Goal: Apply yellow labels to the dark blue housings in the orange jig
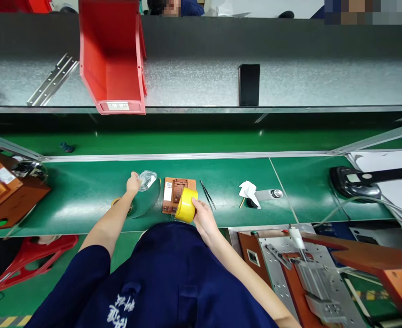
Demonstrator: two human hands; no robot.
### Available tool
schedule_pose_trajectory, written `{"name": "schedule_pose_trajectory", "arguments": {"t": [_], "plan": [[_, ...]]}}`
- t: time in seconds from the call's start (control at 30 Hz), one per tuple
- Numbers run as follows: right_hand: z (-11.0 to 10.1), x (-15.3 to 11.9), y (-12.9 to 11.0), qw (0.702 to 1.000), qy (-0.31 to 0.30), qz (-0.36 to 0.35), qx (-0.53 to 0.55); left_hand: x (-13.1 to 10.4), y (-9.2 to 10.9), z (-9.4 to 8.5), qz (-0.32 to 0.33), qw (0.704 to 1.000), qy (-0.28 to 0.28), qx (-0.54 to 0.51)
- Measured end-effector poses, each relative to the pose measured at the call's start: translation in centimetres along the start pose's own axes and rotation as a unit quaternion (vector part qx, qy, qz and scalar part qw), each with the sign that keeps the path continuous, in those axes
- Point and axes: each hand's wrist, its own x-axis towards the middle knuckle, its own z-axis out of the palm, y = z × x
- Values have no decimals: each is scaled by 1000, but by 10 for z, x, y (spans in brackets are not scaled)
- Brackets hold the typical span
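Right hand gripping yellow tape roll, thumb and fingers closing on rim; roll tilting over brown fixture, covering its five-o'clock corner. Left hand reaching to fixture's ten o'clock, fingers meeting clear plastic bag; can't tell if they're pinching. So far: roll being held up, bag being reached. Black tweezers lying unused, three o'clock; white cloth resting beyond. Further progress not showing.
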Motion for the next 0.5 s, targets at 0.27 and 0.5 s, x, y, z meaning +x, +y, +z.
{"name": "schedule_pose_trajectory", "arguments": {"t": [0.27,0.5], "plan": [[6,0,-6,1000,13,-16,-8,-8,-4,13,40,997,33,60],[9,1,-13,999,-7,-33,-13,19,-27,10,-19,1000,-4,13]]}}
